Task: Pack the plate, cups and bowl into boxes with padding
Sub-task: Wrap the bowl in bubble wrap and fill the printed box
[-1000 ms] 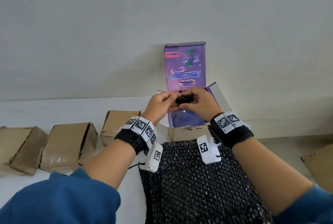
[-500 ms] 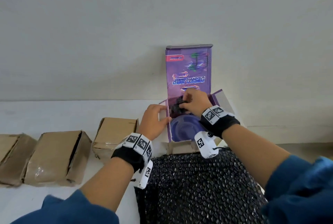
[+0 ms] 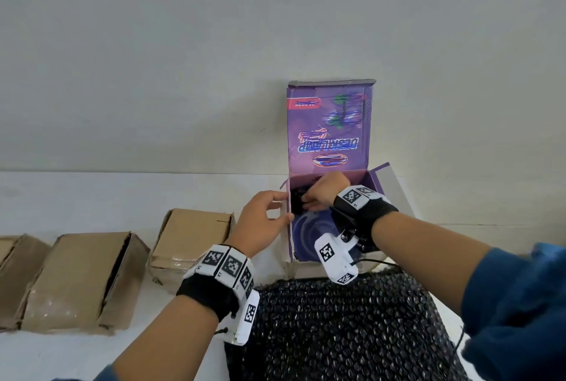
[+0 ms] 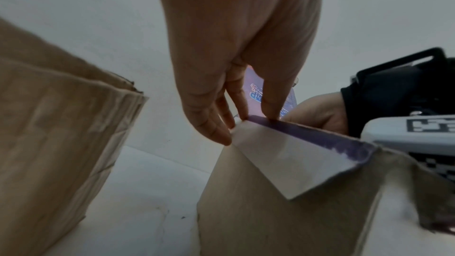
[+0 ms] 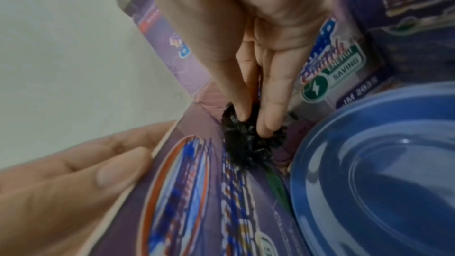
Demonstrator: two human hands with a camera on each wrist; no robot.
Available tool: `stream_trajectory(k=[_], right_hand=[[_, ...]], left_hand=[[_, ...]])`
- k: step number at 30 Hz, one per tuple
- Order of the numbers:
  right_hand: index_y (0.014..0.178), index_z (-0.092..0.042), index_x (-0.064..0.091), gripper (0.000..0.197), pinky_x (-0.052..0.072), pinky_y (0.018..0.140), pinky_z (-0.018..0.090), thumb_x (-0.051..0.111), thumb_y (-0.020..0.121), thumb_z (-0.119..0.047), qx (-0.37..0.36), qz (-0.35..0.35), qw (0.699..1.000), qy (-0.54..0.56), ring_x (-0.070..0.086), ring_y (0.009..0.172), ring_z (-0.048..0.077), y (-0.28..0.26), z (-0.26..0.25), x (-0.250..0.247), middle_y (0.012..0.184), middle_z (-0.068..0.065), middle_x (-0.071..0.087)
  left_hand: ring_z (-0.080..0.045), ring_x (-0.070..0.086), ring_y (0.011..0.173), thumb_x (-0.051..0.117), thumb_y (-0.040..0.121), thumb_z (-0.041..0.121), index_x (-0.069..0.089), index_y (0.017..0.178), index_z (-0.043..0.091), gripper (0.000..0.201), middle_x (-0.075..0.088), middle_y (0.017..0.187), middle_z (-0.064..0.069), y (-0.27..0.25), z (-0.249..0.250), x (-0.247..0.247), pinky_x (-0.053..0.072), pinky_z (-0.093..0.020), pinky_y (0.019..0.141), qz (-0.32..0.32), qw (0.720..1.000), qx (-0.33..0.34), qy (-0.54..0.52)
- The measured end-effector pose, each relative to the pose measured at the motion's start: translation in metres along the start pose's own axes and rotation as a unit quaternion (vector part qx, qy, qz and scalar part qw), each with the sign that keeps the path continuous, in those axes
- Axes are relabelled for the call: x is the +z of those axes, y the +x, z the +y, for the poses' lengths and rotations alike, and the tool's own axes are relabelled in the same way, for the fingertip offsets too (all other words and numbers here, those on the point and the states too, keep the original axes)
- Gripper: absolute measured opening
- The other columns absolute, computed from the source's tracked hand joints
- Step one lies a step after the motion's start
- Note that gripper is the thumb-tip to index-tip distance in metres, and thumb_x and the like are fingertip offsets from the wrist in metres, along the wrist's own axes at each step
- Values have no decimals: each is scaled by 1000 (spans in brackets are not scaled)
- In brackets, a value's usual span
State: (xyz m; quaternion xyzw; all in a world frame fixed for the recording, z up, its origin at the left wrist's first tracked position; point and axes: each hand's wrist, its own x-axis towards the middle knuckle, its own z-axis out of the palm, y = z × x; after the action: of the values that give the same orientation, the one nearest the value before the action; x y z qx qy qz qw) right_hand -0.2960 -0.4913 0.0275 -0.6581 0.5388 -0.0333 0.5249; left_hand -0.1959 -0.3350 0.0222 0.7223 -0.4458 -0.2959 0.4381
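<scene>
Right hand point(image 3: 324, 194) now lower inside open purple printed cardboard box point(image 3: 330, 135), fingers pinching crumpled black bubble-wrap wad point(image 5: 246, 143) beside blue plastic plate point(image 5: 384, 172) in box, left hand point(image 3: 260, 221) pinching box's left flap.

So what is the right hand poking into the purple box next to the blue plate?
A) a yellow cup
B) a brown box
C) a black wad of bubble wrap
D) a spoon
C: the right hand pushes a black wad of bubble wrap into the corner of the purple box beside the blue plate.
</scene>
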Motion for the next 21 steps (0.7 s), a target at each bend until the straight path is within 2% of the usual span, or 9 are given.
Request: stream_trajectory(k=[2, 6, 11, 14, 16, 18, 21], right_hand=[[70, -6, 63, 11, 60, 73, 34, 68, 76, 1, 21, -14, 999, 36, 68, 64, 20, 4, 4, 3, 48, 1, 65], [71, -8, 60, 14, 60, 71, 30, 66, 77, 3, 45, -30, 997, 51, 65, 49, 10, 13, 10, 5, 44, -3, 63], [72, -8, 58, 14, 57, 56, 27, 64, 81, 2, 50, -48, 997, 32, 65, 47, 13, 18, 9, 11, 45, -1, 64], [73, -2, 59, 12, 57, 50, 28, 61, 83, 3, 69, -59, 994, 57, 66, 52, 20, 14, 5, 12, 61, 13, 67], [74, 0, 58, 11, 58, 51, 28, 61, 84, 4, 71, -61, 994, 62, 65, 53, 21, 12, 3, 13, 68, 16, 66], [75, 0, 57, 10, 59, 55, 29, 60, 84, 5, 71, -64, 993, 63, 65, 53, 20, 12, 3, 13, 68, 16, 66], [78, 2, 59, 7, 55, 49, 24, 61, 82, 8, 71, -75, 992, 79, 65, 49, 16, 10, 4, 15, 57, 11, 66]], left_hand=[[-3, 57, 103, 70, 84, 16, 58, 116, 21, 34, 56, 116, 10, 0, 1, -1, 39, -5, 78, -3, 1000, 0, 0], [-2, 57, 103, 69, 84, 14, 59, 116, 20, 34, 57, 118, 8, 0, -1, 0, 40, -1, 77, -8, 1000, -1, -7], [-4, 58, 108, 69, 84, 14, 59, 116, 21, 34, 58, 121, 8, 3, -5, 0, 41, -3, 81, -13, 1000, -2, -26], [-4, 58, 108, 69, 84, 13, 59, 115, 21, 34, 58, 121, 8, 4, -7, 1, 42, -2, 81, -14, 999, -4, -34], [-3, 58, 108, 70, 84, 14, 59, 114, 22, 33, 58, 120, 8, 4, -7, 1, 42, -2, 80, -15, 999, -5, -37], [-1, 58, 107, 70, 84, 15, 58, 113, 24, 33, 58, 120, 10, 4, -6, 1, 41, -2, 81, -17, 999, -6, -38], [-1, 58, 105, 70, 83, 14, 59, 114, 22, 33, 59, 120, 9, 4, -5, 1, 40, -1, 81, -14, 999, -5, -35]])
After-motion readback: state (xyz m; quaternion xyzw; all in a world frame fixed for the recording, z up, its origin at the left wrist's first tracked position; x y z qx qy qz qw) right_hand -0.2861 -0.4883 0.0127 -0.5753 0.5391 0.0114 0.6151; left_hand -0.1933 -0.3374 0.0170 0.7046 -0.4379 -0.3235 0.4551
